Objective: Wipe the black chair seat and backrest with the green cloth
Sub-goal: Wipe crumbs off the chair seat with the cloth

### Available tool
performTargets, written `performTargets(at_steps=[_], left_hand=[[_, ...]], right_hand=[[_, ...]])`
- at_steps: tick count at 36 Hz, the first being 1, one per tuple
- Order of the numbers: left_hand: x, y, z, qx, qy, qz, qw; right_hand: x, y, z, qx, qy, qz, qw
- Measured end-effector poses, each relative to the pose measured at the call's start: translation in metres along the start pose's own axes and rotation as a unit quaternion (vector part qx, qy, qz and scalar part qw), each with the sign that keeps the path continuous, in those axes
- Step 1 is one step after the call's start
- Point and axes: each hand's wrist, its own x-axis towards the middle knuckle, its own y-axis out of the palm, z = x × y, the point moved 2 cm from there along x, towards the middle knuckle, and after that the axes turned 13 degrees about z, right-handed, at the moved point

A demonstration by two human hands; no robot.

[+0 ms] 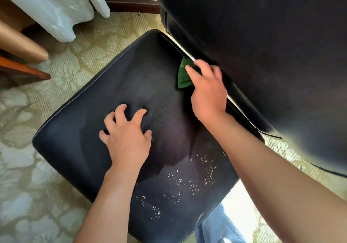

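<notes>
While the left hand (126, 139) is braced with spread fingers on the seat (78, 126), the green cloth (183, 74) is gripped under the right hand's (207, 90) fingers beside the backrest (272, 45).

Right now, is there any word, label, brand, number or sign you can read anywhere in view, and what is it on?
None: no readable text shows in the head view.
The seat and backrest are plain black, with no tag or logo showing.
The green cloth under the right hand shows no label.
The carpet bears only a pattern.
</notes>
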Motion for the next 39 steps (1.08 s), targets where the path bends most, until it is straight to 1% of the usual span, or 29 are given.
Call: performTargets(at_steps=[3,7,10,13,15,18,22,25,26,28,30,32,35,39], left_hand=[[0.0,0.001,0.0,0.001,0.001,-0.001,1.0],[0.0,0.005,0.0,0.009,0.0,-0.004,1.0],[0.001,0.007,-0.002,0.003,-0.005,-0.007,1.0],[0.001,0.011,-0.003,0.009,-0.006,-0.011,1.0],[0.0,0.013,-0.002,0.015,-0.003,-0.015,1.0],[0.0,0.013,-0.002,0.018,0.001,-0.018,1.0],[0.0,0.013,-0.004,0.024,0.001,-0.017,1.0],[-0.001,0.013,-0.004,0.031,0.004,-0.017,0.999],[-0.002,0.012,-0.004,0.034,0.004,-0.013,0.999],[-0.003,0.012,-0.005,0.037,0.001,-0.004,0.999],[-0.005,0.012,-0.006,0.044,-0.002,0.002,0.999],[-0.01,0.013,-0.008,0.047,0.004,-0.003,0.999],[-0.022,0.022,-0.017,0.049,0.041,-0.006,0.998],[-0.031,0.037,-0.02,0.046,0.055,0.023,0.997]], right_hand=[[0.01,0.005,-0.002,-0.03,0.011,0.043,0.999],[0.006,0.005,-0.008,-0.043,0.032,0.052,0.997],[-0.005,0.006,-0.017,-0.054,0.065,0.062,0.995],[-0.022,0.008,-0.028,-0.045,0.096,0.07,0.992],[-0.034,0.01,-0.035,-0.035,0.1,0.077,0.991],[-0.056,0.017,-0.037,-0.017,0.076,0.089,0.993],[-0.097,0.038,-0.019,-0.001,-0.025,0.125,0.992],[-0.116,0.043,-0.018,0.056,-0.061,0.121,0.989],[-0.117,0.039,-0.024,0.082,-0.055,0.102,0.99],[-0.116,0.026,-0.041,0.117,-0.016,0.038,0.992],[-0.112,0.016,-0.064,0.129,0.05,-0.027,0.99],[-0.107,0.015,-0.084,0.128,0.118,-0.055,0.983],[-0.099,0.022,-0.093,0.115,0.182,-0.04,0.976],[-0.09,0.026,-0.088,0.092,0.206,-0.007,0.974]])
